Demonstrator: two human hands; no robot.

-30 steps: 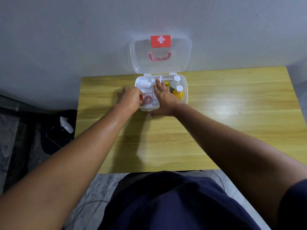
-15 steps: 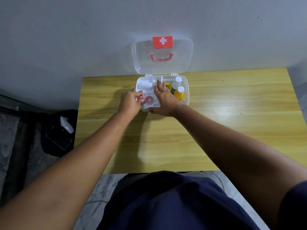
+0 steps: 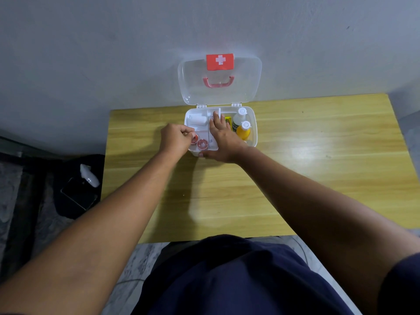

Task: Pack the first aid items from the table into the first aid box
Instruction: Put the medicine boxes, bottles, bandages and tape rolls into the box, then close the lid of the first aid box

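**Last small item going into the box's near-left compartment**

The left hand (image 3: 175, 138) pinches a small red item (image 3: 193, 140) between thumb and fingers (image 3: 187, 133), closed on it at the near-left corner of the first aid box (image 3: 254, 133). The right hand (image 3: 223, 138) lies flat across the inner tray, fingers extended toward the far wall, thumb hooked over the near rim; it grips nothing and steadies the box.

Compared with a second ago, the left hand has drawn slightly back to the left rim, uncovering a red tape roll (image 3: 202, 144) seated beside the pinched piece. This suggests packing is nearly finished; the tabletop (image 3: 318, 167) shows no loose items.

The box sits at the far edge of the tabletop, long axis running left to right, lid (image 3: 245, 87) upright against the wall. Inside, a white bandage roll (image 3: 197, 120) lies crosswise far left; a clear bottle (image 3: 239, 118) and a yellow bottle (image 3: 244, 131) lie right, caps pointing far.
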